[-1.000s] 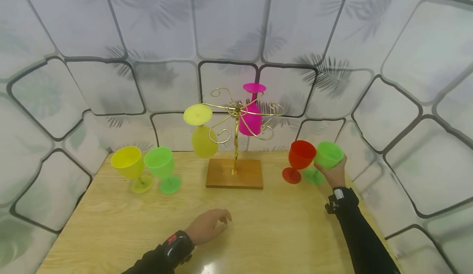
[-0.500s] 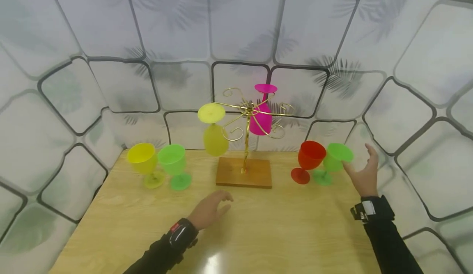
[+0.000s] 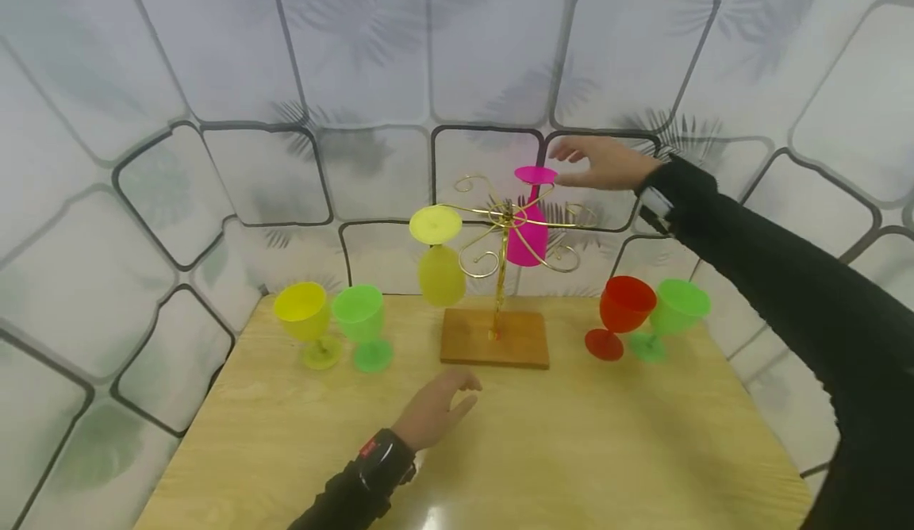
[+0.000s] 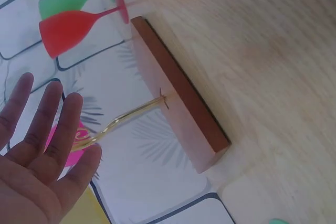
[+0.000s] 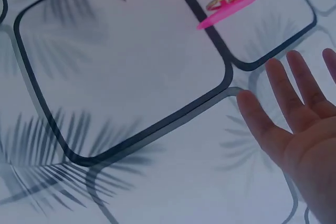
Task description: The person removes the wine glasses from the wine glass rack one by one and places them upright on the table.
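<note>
A: What does the right hand (image 3: pixel 603 163) show?

B: A dark-sleeved right arm extends across the scene, its hand raised at the far side beside the gold rack (image 3: pixel 501 284). The fingers are spread and lightly bent, grasping nothing.

A: And the pink goblet (image 3: pixel 537 236)?

B: It hangs upside down from the rack's far right side, foot uppermost. The thumb is just beside that foot in the head view; the right wrist view shows patterned wall (image 5: pixel 126 77) between fingertips and foot.

A: The left hand (image 3: pixel 432 411)?

B: Released as well, palm turned toward the rack, fingers loosely extended and thumb apart, over the near part of the wooden table (image 3: pixel 535 451). Whether it touches the tabletop, I cannot tell. The rack's wooden base (image 3: pixel 467 339) is the nearest thing beyond it.

A: What else is on display?

B: A second goblet, the hanging yellow goblet (image 3: pixel 441 276), is upside down at the rack's left. On the table's far left, an upright yellow goblet (image 3: pixel 300 308) stands beside a green goblet (image 3: pixel 359 314); on the far right, a red goblet (image 3: pixel 627 305) stands beside another green one (image 3: pixel 681 305).
</note>
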